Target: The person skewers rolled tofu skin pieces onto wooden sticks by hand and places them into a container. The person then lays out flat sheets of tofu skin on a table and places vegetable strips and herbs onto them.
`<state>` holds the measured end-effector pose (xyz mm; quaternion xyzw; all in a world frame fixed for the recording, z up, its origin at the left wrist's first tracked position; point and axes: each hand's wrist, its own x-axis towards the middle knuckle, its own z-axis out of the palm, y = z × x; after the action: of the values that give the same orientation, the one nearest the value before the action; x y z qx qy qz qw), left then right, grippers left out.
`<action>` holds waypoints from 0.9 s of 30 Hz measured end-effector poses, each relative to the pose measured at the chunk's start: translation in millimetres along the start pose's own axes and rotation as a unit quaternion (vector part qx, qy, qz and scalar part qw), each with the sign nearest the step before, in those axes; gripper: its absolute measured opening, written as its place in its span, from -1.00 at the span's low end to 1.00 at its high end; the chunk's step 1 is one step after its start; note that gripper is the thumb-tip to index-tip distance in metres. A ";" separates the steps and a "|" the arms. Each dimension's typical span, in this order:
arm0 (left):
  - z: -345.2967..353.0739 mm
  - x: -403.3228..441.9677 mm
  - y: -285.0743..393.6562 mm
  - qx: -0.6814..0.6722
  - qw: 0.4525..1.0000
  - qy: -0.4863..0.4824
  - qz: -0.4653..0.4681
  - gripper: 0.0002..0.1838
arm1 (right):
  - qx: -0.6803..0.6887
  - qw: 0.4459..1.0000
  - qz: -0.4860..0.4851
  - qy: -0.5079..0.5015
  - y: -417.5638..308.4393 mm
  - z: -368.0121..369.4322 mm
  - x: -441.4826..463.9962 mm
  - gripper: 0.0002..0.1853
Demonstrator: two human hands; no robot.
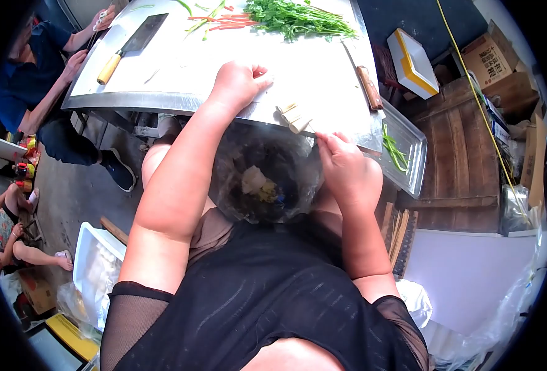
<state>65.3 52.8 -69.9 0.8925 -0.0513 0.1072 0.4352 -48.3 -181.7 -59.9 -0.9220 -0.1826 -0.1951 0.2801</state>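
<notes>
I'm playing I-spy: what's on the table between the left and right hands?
A few pale pieces lie on the table between the left hand and the right hand, in the head view.

At eleven o'clock, the left hand (239, 85) curls its fingertips from view, so whatever they may hold cannot be told; toward three, what the right hand (351, 170) pinches beside the pale pieces (294, 117) is too small to tell. The top edge cuts the leafy greens (298, 18) at twelve. Scraps inside the plastic bag (227, 193), near centre, are blurred. The dark rim crops one person (45, 80) at ten and another (14, 238) at nine. Print on the carton (487, 60) at two is too small to read.
</notes>
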 end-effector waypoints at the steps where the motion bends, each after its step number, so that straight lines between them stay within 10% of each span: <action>1: 0.4 -1.6 -0.2 -0.013 1.000 -0.001 -0.002 -0.70 | -0.002 1.000 0.000 0.000 -0.3 0.7 0.2 -0.90; 27: -8.1 2.1 -3.0 0.042 0.994 -0.047 0.090 -0.78 | -0.036 0.998 0.005 -0.044 2.4 31.3 51.6 -0.84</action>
<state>66.7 61.0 -66.9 0.9057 -0.1473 0.1060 0.3831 5.1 -153.5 -61.1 -0.9402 -0.1827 -0.1590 0.2394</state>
